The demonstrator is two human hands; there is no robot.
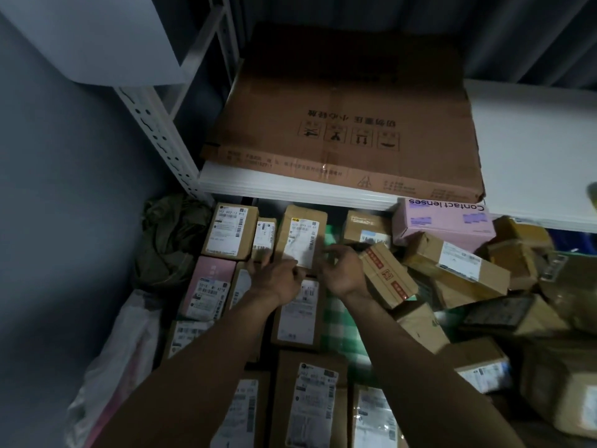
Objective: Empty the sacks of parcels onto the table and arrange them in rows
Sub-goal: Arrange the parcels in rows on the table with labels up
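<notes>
- Both forearms (206, 360) reach up from the bottom edge, over rows of parcels (310, 405) lying label-up on the table; the nearest ones are cut off by the frame.
- Up ahead, my left hand (274, 282) sits at the lower left corner of the tall parcel (302, 237) in the far row, fingers (265, 257) stretched out and smeared by blur. Whether they touch it, I cannot tell.
- Over here my right hand (342, 273) hovers just beside that parcel's right edge, fingers loosely bent, gripping nothing I can see.
- Under my right wrist a green checked cloth (342, 321) shows in the gap.
- Off to the right, a loose pile (452, 263) of brown boxes, tilted and overlapping, with its dark far end running out of frame.
- Behind it a pink box (442, 221) reading "Contact lenses", partly tucked under the white shelf (290, 185).
- On that shelf lies a flattened carton (349, 124).
- On the left a pale sack (119, 350) lies slack beside the rows, with an olive bundle (171, 240) behind it, too dim to identify.
</notes>
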